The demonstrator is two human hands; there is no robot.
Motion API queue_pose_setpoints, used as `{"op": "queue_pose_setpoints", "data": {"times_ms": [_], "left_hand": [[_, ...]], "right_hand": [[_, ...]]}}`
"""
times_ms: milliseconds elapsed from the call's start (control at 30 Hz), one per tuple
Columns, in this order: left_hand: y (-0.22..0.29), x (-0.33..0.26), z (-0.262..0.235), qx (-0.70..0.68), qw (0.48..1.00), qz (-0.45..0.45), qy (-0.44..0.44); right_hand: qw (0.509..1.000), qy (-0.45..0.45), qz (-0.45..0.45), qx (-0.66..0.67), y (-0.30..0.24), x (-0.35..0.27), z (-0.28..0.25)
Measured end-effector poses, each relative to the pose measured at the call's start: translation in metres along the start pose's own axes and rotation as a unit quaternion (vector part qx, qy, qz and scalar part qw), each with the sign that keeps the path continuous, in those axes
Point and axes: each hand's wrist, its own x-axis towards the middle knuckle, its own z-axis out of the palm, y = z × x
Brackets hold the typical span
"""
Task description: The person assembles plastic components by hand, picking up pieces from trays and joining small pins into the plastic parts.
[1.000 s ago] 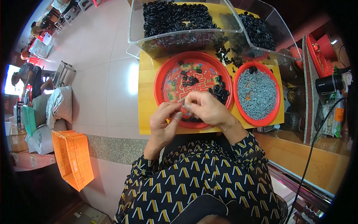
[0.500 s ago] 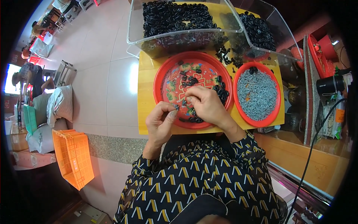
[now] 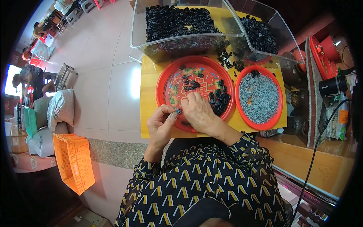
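My left hand (image 3: 160, 123) is closed in a pinch at the near left rim of a red round tray (image 3: 159, 87). Between its thumb and index finger sits a small black plastic part (image 3: 179, 111). Beside it, my right hand (image 3: 199, 114) reaches down over the tray, back up and fingers bent together; whatever its fingertips hold is hidden. Small black blocky pieces (image 3: 192, 85) lie scattered in the middle of the tray. Black oval rings (image 3: 219, 101) are heaped at its right side. Silver screws (image 3: 260, 99) fill a smaller red tray to the right.
Two clear plastic bins stand at the back of the yellow table (image 3: 148, 113), holding black ring parts (image 3: 181, 23) and more black rings (image 3: 260, 36). Loose black pieces (image 3: 228, 60) lie between bins and trays. An orange crate (image 3: 75, 164) stands at left; a black cable (image 3: 315, 151) hangs at right.
My right hand has moved slightly left and down, turning its back upward and uncovering more of the black rings. My left hand keeps its pinch in nearly the same place.
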Motion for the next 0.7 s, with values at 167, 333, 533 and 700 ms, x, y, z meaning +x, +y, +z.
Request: {"op": "queue_pose_setpoints", "data": {"times_ms": [167, 333, 533, 700], "left_hand": [[0.002, -0.003, 0.004, 0.003, 1.000, -0.006, -0.025], [-0.001, 0.000, 0.007, -0.106, 0.992, -0.061, -0.024], [0.006, 0.008, 0.025, -0.211, 0.962, -0.155, -0.075], [0.000, 0.011, 0.042, -0.252, 0.940, -0.200, -0.111]], "right_hand": [[0.999, -0.018, 0.038, 0.017, -0.002, 0.000, -0.001], [0.981, 0.092, 0.031, 0.169, 0.014, -0.011, -0.006], [0.813, 0.118, 0.176, 0.543, 0.023, -0.039, -0.036], [0.754, 0.143, 0.195, 0.610, 0.020, -0.061, -0.037]]}}
